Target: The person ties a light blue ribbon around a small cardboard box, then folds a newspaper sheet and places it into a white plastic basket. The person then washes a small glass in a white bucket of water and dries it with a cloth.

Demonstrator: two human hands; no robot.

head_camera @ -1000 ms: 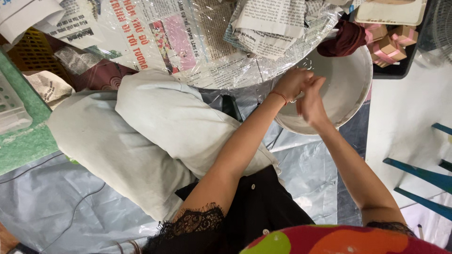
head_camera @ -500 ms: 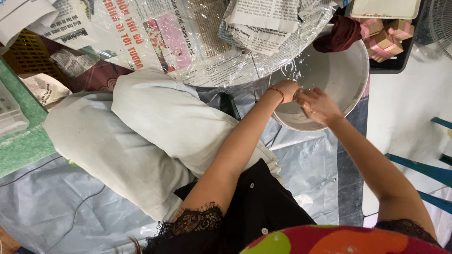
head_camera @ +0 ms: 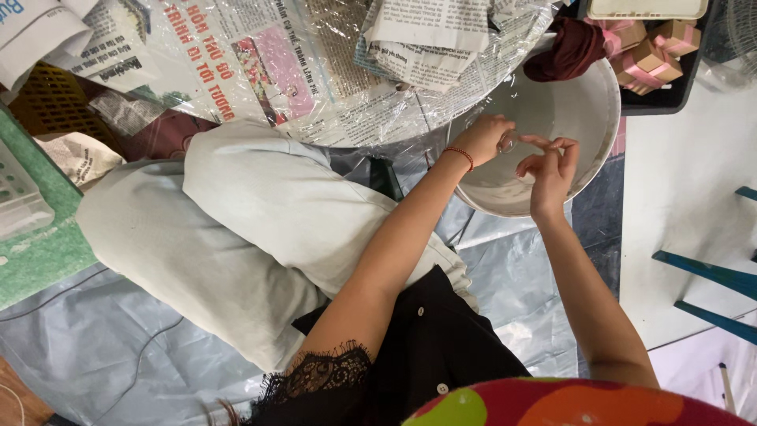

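Newspapers under clear plastic sheeting (head_camera: 315,79) cover the floor at left. Her left hand (head_camera: 485,140) pinches a small clear ring-like object (head_camera: 509,144) over the white plastic basin (head_camera: 607,95); the right hand (head_camera: 550,167) hovers just beside it, fingers loosely curled, holding nothing. The piece looks tiny, light and slippery, best pinched by its rim

Both hands (head_camera: 524,154) raised, fingers (head_camera: 542,140) curled

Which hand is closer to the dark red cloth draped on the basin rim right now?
Left. The left hand sits over the white basin, nearer its far rim where the dark red cloth hangs. The right hand is lower, toward the near rim.
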